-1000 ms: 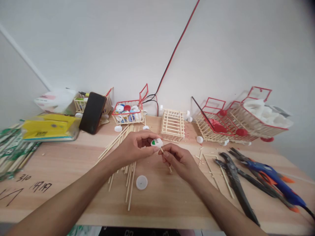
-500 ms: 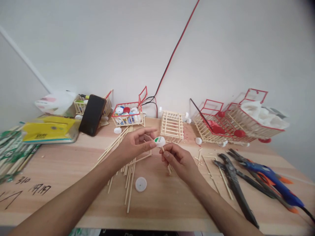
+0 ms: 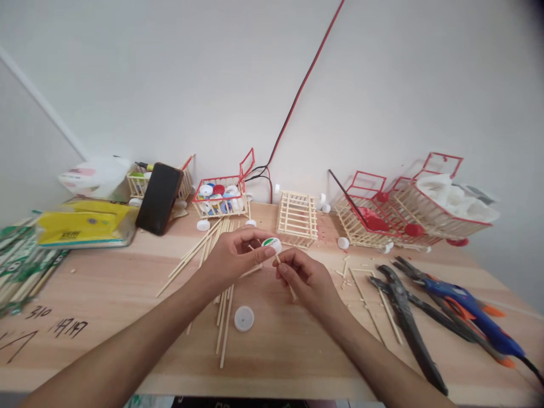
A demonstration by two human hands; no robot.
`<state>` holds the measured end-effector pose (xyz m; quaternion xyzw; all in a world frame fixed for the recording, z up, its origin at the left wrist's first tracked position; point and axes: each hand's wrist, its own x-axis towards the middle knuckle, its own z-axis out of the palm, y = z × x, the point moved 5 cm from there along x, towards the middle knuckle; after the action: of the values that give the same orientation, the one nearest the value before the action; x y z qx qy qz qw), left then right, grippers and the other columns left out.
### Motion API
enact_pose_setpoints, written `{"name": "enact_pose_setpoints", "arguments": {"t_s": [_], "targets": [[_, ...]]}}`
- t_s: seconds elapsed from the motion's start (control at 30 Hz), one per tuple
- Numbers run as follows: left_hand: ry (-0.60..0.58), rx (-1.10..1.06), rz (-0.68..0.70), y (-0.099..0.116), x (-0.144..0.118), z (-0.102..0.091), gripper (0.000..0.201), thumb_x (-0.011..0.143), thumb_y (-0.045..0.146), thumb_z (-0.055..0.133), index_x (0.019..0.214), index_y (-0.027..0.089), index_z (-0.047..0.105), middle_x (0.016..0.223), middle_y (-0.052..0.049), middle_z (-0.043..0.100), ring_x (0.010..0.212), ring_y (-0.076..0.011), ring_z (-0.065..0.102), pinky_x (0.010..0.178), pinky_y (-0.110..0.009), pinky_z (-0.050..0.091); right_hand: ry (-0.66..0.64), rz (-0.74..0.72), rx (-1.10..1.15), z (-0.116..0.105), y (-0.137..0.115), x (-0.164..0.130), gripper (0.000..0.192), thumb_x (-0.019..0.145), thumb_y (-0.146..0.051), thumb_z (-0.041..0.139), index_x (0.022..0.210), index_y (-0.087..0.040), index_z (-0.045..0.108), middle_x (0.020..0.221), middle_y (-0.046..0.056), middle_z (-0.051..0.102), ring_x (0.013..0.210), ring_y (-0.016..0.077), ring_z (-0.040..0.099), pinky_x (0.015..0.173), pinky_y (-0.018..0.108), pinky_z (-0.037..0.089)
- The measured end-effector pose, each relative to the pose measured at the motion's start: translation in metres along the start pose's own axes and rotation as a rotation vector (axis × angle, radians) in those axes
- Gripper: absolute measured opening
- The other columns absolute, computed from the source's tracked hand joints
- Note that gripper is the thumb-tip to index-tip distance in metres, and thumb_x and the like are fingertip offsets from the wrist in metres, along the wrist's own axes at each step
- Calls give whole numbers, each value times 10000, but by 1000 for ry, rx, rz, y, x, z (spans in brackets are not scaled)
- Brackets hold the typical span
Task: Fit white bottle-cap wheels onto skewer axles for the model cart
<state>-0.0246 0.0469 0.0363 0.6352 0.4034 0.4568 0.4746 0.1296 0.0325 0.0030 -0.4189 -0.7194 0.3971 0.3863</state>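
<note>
My left hand (image 3: 241, 249) grips a white bottle cap (image 3: 271, 243) with a green mark, its thumb across the near edge. Between the thumb and fingers of my right hand (image 3: 304, 277) is a thin wooden stick (image 3: 292, 292), whose upper end meets the cap. Whether the stick passes into the cap I cannot tell. Below the hands, another white cap (image 3: 243, 319) lies flat on the wooden table (image 3: 280, 362). Loose wooden sticks (image 3: 224, 323) are spread under and beside my left hand. Just behind the hands stands a small stick-built basket (image 3: 297, 218).
Along the wall stand a basket of bottle caps (image 3: 221, 198), red-trimmed stick carts (image 3: 361, 218) and a phone (image 3: 159, 198). Pliers (image 3: 408, 323) and a blue glue gun (image 3: 471, 311) lie at right. A yellow packet (image 3: 85, 224) and wrapped sticks (image 3: 25, 260) are at left.
My left hand has closed its fingers around the cap, which has shifted slightly left and tilted. My right hand stays nearly in place with the stick.
</note>
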Motion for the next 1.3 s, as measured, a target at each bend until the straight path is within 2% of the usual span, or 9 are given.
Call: {"name": "enact_pose_setpoints", "arguments": {"t_s": [0.27, 0.77, 0.87, 1.0, 1.2, 1.3], "targets": [[-36, 20, 101, 2, 1, 1, 189, 774, 278, 649, 910, 162, 709, 897, -57, 659, 793, -147, 572, 695, -262, 443, -7, -4, 40, 2, 0, 0, 108, 893, -283, 487, 837, -212, 545, 713, -18, 564, 589, 98, 505, 537, 217, 383], [-64, 8, 99, 10, 0, 3, 166, 767, 267, 652, 878, 161, 713, 919, -62, 646, 877, -169, 570, 781, -285, 447, -29, 6, 112, 4, 1, -1, 112, 890, -289, 495, 845, -208, 558, 709, -15, 566, 610, 102, 517, 556, 222, 397], [-66, -24, 52, 7, -1, 1, 260, 784, 306, 634, 992, 164, 697, 934, -61, 637, 781, -140, 554, 703, -262, 447, -26, -4, 132, 3, 1, -1, 126, 890, -306, 500, 849, -203, 559, 715, -15, 566, 613, 101, 525, 559, 222, 402], [-46, -143, -19, -3, -1, -2, 466, 840, 417, 547, 1224, 154, 570, 946, -76, 632, 641, -104, 503, 613, -259, 432, 2, 0, 149, 2, 1, 0, 146, 892, -324, 504, 849, -195, 557, 715, -14, 558, 605, 97, 523, 562, 225, 404], [10, -346, -67, -18, 3, -3, 384, 845, 421, 549, 1111, 155, 627, 974, -81, 613, 705, -108, 509, 594, -227, 418, 29, 18, 224, 1, 2, 1, 164, 880, -347, 528, 837, -191, 552, 716, -9, 563, 615, 99, 529, 572, 228, 415], [79, -308, -94, -28, 6, -9, 309, 818, 391, 596, 985, 135, 642, 877, -54, 608, 679, -100, 507, 579, -216, 399, 17, 49, 320, -1, 2, 2, 183, 888, -361, 518, 837, -188, 544, 693, -15, 570, 581, 86, 514, 517, 210, 371]]}}
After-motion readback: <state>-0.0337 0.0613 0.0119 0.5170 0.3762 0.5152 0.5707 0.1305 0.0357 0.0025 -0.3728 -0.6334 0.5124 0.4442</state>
